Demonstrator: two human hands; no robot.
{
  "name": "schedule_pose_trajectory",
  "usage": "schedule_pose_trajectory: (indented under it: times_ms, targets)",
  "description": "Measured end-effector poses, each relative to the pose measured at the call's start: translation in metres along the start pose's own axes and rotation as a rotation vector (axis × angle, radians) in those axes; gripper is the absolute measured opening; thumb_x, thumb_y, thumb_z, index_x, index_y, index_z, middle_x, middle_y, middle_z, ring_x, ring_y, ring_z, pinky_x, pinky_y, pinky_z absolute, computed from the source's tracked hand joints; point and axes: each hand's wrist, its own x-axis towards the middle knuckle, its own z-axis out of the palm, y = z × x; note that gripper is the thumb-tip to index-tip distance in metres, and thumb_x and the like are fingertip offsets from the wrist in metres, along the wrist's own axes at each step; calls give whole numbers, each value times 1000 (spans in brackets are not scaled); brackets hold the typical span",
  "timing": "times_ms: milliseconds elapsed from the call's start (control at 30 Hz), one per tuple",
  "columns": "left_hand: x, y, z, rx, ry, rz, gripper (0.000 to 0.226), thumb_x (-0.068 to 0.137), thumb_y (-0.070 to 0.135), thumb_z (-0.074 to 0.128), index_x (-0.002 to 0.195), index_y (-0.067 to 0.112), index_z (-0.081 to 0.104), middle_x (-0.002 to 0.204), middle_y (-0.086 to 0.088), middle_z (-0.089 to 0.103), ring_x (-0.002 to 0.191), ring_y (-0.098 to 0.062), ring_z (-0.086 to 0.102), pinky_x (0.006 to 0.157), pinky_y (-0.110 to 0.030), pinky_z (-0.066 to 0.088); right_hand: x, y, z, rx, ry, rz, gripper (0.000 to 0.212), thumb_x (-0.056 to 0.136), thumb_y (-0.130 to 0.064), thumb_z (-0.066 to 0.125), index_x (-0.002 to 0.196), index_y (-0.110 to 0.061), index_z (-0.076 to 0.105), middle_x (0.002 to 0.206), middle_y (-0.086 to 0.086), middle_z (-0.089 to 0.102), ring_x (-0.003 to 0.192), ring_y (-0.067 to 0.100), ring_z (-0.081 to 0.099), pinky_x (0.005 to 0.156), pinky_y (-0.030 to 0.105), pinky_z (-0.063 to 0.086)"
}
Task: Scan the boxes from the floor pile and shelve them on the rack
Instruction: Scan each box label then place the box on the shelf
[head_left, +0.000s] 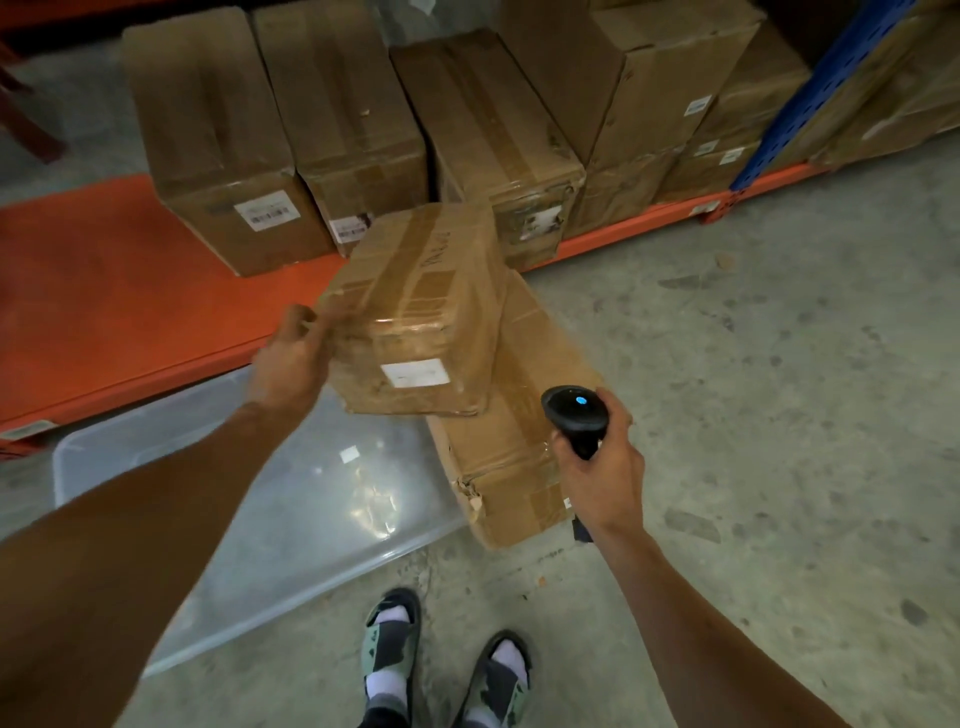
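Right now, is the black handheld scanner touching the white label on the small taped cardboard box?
Apart. The head view shows bare floor-box cardboard between the black handheld scanner, gripped by the right hand, and the white label.

Bare orange shelf (104, 291) at left: open room there, nothing standing on it. Row of big boxes (332, 124) fills shelf from middle to right, packed side by side, no gap between. Blue post (810, 93) blocks far right. Clear plastic lid (291, 519) lies flat on floor near left. Floor box (519, 415) in middle, small box (421, 312) tilted on top, reaching up against shelf edge. Grey floor (779, 389) at right wide open.
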Motion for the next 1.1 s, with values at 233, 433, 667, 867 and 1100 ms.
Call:
schedule_pose_trajectory:
  times_ms: [233,433,667,867,1100]
  targets:
    - [-3,8,53,-344,-211,-251,81,88,51,65,156,29,28,165,-12,14,141,-38,37,109,-47,41,52,-35,35,-531,-115,45,68,93,-33,72,152,-21,40,121,19,70,113,40,66,89,44,52]
    - [-4,-3,61,-359,-123,-245,72,95,30,66,155,35,27,165,-8,13,137,-32,46,106,-47,45,79,-42,54,-742,-208,45,70,93,-39,72,152,-21,38,124,20,67,116,42,63,92,48,53]
    - [-2,-1,42,-339,-196,-240,71,94,27,68,154,33,31,165,-11,14,133,-35,49,108,-45,44,79,-43,61,-794,-224,94,62,94,-37,71,143,-14,42,122,21,67,115,42,64,89,45,52]
    - [-2,0,42,-342,-214,-244,75,93,29,68,155,34,27,165,-10,11,140,-36,40,114,-44,36,75,-44,59,-794,-231,114,60,93,-38,71,141,-17,41,122,19,66,116,40,64,90,45,51]
    - [1,1,42,-290,-255,-282,77,93,35,67,156,36,22,166,-7,8,139,-37,42,115,-43,34,73,-43,55,-815,-242,97,62,94,-38,71,143,-18,39,126,17,64,119,38,63,93,44,51]
